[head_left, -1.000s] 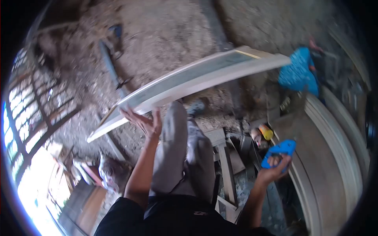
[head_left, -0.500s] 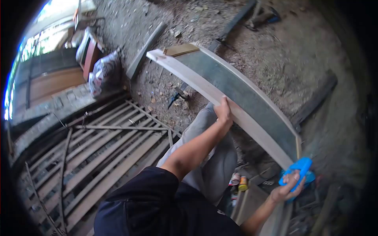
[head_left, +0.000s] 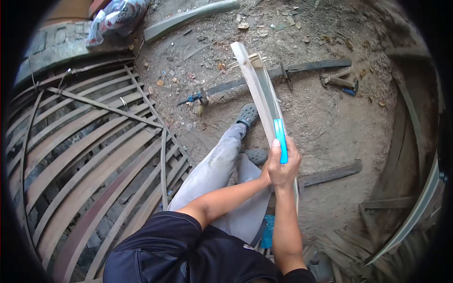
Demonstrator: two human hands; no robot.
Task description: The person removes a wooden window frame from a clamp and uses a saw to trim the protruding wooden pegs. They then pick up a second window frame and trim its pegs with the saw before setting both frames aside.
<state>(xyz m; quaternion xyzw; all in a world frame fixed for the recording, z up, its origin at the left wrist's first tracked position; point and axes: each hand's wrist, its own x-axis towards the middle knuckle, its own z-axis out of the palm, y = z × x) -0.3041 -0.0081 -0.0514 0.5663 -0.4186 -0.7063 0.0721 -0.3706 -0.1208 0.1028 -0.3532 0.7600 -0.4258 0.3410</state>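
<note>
A pale wooden frame (head_left: 252,78) with a greyish panel rises away from me, seen nearly edge-on and tilted. My left hand (head_left: 268,173) grips its lower part, the fingers mostly hidden behind the right wrist. With my right hand (head_left: 287,162) I hold a bright blue plastic tool (head_left: 281,141) along the frame's edge, thumb on its near side. The tool's working face is turned out of sight. Beyond the frame, a long bar clamp (head_left: 222,87) lies on the ground.
Slatted wooden panelling (head_left: 94,170) stands at the left. A hammer (head_left: 339,82) rests on the dirt at the right, and a dark plank (head_left: 330,174) lies nearer. A grey beam (head_left: 188,19) and a plastic bag (head_left: 118,19) are at the back. Curved strips (head_left: 415,212) lean at the far right.
The frame has turned from showing its broad face to nearly edge-on. My right hand has moved with the blue tool from the near corner up beside my left hand. The view has shifted too.
</note>
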